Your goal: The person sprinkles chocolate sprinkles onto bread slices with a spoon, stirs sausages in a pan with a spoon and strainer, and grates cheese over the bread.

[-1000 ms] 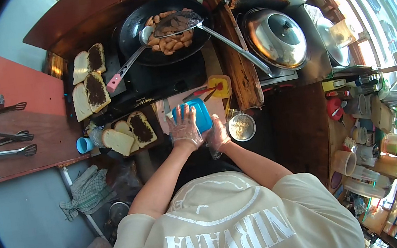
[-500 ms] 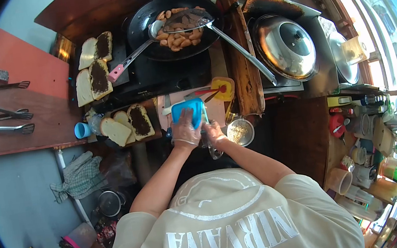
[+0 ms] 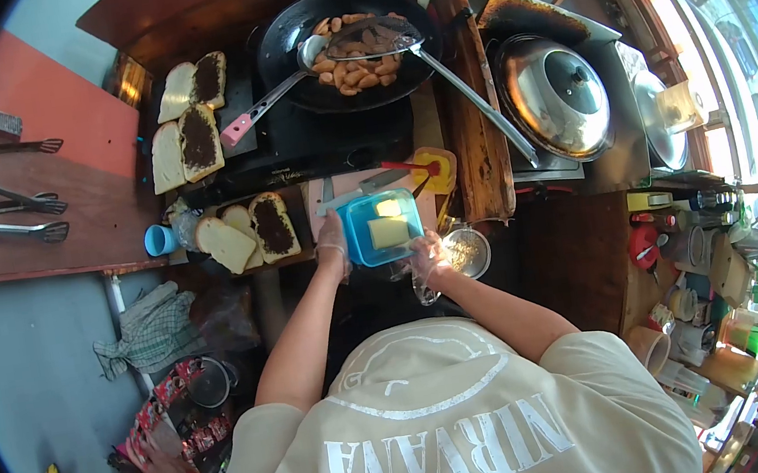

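Note:
A translucent blue plastic container (image 3: 359, 239) is held up in front of me, its inside facing the camera. Pale yellow blocks (image 3: 389, 232), cheese or butter by their look, lie inside. My left hand (image 3: 332, 244), in a clear plastic glove, grips the container's left side. At its lower right corner is my right hand (image 3: 429, 254), closed against the container, with loose clear plastic around its fingers. Behind the container, a pink cutting board (image 3: 321, 192) carries a knife (image 3: 381, 180). Just right of my right hand stands a metal bowl (image 3: 484, 261) of light-coloured bits.
Bread slices (image 3: 227, 246), some with a dark topping (image 3: 275, 228), lie left of the board. A wok (image 3: 277, 44) holds brown pieces, a ladle (image 3: 262, 108) and a strainer (image 3: 476, 99). A lidded pot (image 3: 538, 101) stands right. Tongs (image 3: 14, 230) lie far left.
The blue container has turned to show its inside and the yellow blocks. My left hand has shifted from over it to its left side; my right hand has moved slightly right.

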Demonstrator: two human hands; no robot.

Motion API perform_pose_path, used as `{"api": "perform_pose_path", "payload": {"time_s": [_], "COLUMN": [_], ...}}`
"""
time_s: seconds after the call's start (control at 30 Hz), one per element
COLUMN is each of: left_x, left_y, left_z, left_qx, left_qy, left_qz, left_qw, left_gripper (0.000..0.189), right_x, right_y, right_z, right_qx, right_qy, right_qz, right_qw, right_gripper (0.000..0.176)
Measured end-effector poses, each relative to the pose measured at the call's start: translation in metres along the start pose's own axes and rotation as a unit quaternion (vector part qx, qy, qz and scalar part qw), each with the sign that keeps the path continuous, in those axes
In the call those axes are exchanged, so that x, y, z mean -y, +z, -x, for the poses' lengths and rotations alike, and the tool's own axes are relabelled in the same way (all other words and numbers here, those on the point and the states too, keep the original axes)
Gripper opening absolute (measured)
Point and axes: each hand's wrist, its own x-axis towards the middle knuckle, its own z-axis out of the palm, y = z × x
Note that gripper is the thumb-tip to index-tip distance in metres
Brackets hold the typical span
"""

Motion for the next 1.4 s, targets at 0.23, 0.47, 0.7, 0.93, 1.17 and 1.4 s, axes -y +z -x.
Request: {"api": "perform_pose_path", "payload": {"time_s": [0.23,0.47,0.7,0.93,1.17,1.4], "left_x": [0.004,-0.055,-0.011,-0.021,-0.024,-0.050], "left_y": [0.002,0.024,0.081,0.102,0.107,0.088], "left_z": [-0.026,0.044,0.002,0.006,0.005,0.011], "left_qx": [0.021,0.034,0.036,0.012,-0.006,0.024], "left_qy": [0.213,0.572,0.294,0.323,0.286,0.350], "left_qz": [-0.263,-0.478,-0.639,-0.631,-0.546,-0.563], "left_qw": [0.941,0.666,0.710,0.705,0.788,0.749], "left_gripper": [0.059,0.028,0.054,0.024,0.023,0.025], "right_x": [0.081,0.079,0.120,0.098,0.075,0.031], "right_y": [-0.014,-0.013,-0.038,-0.035,-0.048,-0.040], "right_z": [0.008,-0.011,-0.009,-0.017,-0.024,-0.050], "right_qx": [-0.173,-0.060,0.187,0.279,0.061,-0.033], "right_qy": [0.196,0.118,0.038,0.040,0.092,-0.012], "right_qz": [-0.362,0.047,0.520,0.589,-0.014,-0.200], "right_qw": [0.895,0.990,0.833,0.757,0.994,0.979], "right_gripper": [0.020,0.037,0.050,0.045,0.037,0.040]}}
